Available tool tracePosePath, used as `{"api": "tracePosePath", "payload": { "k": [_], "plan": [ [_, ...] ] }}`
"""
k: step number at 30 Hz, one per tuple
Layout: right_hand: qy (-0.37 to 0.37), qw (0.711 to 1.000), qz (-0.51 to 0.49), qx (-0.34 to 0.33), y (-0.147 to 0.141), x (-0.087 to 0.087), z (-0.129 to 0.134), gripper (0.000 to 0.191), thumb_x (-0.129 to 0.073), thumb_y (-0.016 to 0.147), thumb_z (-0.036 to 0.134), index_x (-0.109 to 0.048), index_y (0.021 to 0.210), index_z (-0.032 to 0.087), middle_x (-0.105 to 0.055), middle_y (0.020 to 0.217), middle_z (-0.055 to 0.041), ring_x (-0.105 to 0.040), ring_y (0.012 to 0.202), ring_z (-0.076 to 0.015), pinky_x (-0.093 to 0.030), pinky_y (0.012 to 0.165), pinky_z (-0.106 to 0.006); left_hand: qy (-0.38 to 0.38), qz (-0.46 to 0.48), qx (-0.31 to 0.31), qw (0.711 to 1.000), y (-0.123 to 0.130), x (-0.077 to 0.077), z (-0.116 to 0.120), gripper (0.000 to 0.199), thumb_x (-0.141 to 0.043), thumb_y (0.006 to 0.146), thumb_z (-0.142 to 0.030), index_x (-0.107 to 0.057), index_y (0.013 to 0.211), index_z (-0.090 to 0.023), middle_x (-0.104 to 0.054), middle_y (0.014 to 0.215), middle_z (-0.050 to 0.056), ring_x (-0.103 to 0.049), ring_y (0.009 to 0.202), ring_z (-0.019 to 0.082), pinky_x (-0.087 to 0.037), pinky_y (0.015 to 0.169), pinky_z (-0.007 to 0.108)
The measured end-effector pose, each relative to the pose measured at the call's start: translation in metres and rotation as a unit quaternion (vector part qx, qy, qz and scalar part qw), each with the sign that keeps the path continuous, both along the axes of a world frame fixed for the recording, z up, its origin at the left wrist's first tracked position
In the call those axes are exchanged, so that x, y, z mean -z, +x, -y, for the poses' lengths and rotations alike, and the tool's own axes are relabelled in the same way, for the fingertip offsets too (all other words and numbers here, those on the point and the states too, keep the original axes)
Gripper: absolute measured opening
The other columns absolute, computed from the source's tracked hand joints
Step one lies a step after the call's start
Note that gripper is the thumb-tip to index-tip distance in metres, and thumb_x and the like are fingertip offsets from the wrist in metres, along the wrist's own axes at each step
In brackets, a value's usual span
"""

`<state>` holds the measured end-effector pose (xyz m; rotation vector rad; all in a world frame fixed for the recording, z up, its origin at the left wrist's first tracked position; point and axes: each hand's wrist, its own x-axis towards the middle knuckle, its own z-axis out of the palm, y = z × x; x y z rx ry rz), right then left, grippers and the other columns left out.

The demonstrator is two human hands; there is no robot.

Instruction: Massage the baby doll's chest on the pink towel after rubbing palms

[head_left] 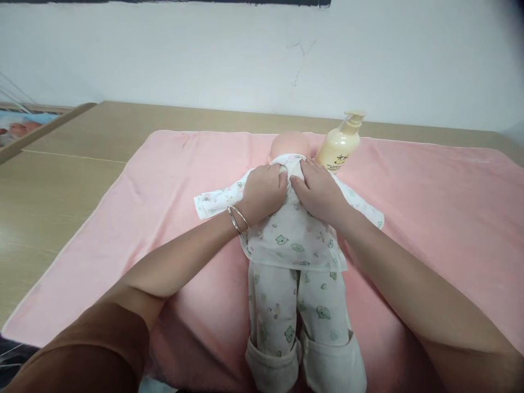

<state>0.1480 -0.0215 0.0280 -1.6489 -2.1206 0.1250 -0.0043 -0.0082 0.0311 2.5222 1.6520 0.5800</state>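
A baby doll (291, 143) lies stretched out on a pink blanket (184, 164), only its bare round head showing. It is dressed in a white printed baby shirt (297, 240) and matching trousers (276, 305) with thick turned-up cuffs. My left hand (266, 191), a bangle at its wrist, is closed on the shirt's cloth at the chest, just below the collar. My right hand (321, 191) grips the shirt on the other side of the neck opening, its thumb toward the middle. The shirt's sleeves spread out to both sides, partly covered by my hands.
A pale yellow pump bottle (341, 143) leans beside the doll's head, close to my right hand. Under the blanket is a wooden table (61, 191) with a raised edge at the left. A white wall (204, 60) rises behind it.
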Motion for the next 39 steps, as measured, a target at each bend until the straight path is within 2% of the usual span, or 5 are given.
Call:
{"api": "tracePosePath", "payload": {
  "k": [7,16,22,27,39],
  "plan": [
    [-0.035,0.999,-0.001,0.008,-0.0013,-0.0049,0.0007,0.056,-0.033,0.097,0.036,-0.052,0.136,0.001,-0.051,0.147,-0.0252,-0.04,0.143,-0.039,-0.032,0.119,-0.053,-0.023,0.008,0.002,1.0,0.0007,-0.0047,0.0007,0.039,-0.024,0.101,-0.025,-0.06,0.093,-0.014,-0.068,0.093,0.011,-0.061,0.083,0.021,-0.041,0.076,0.034],
    [-0.005,1.0,-0.003,0.0,-0.0002,-0.0002,-0.001,0.053,-0.033,0.096,0.037,-0.055,0.132,0.004,-0.055,0.143,-0.0249,-0.046,0.139,-0.0392,-0.036,0.116,-0.056,0.011,0.0,0.008,1.0,-0.0008,0.0007,-0.001,0.037,-0.025,0.1,-0.026,-0.059,0.09,-0.015,-0.068,0.089,0.01,-0.06,0.081,0.02,-0.041,0.074,0.034],
    [-0.028,1.0,-0.004,0.007,0.0005,-0.0019,-0.0011,0.063,-0.033,0.096,0.038,-0.047,0.141,-0.003,-0.046,0.152,-0.027,-0.04,0.144,-0.0395,-0.032,0.12,-0.055,0.008,0.003,0.003,1.0,-0.0003,0.0006,-0.0014,0.035,-0.027,0.1,-0.025,-0.059,0.088,-0.016,-0.067,0.088,0.01,-0.059,0.079,0.019,-0.039,0.072,0.033],
    [-0.013,1.0,-0.011,-0.002,0.0019,0.001,-0.0031,0.058,-0.033,0.096,0.04,-0.051,0.139,0.004,-0.05,0.15,-0.0228,-0.041,0.144,-0.0382,-0.033,0.119,-0.057,0.003,0.011,0.002,1.0,-0.0003,-0.0005,-0.0015,0.034,-0.027,0.099,-0.024,-0.058,0.086,-0.016,-0.067,0.087,0.009,-0.058,0.08,0.019,-0.039,0.073,0.033],
    [-0.023,1.0,-0.01,0.001,0.0002,-0.002,-0.0002,0.059,-0.033,0.097,0.039,-0.05,0.139,0.002,-0.049,0.15,-0.0253,-0.04,0.145,-0.039,-0.033,0.119,-0.058,-0.014,0.023,-0.006,1.0,0.0006,-0.0033,-0.001,0.033,-0.028,0.099,-0.025,-0.057,0.086,-0.016,-0.068,0.091,0.01,-0.059,0.083,0.021,-0.039,0.074,0.035]
  ]
}}
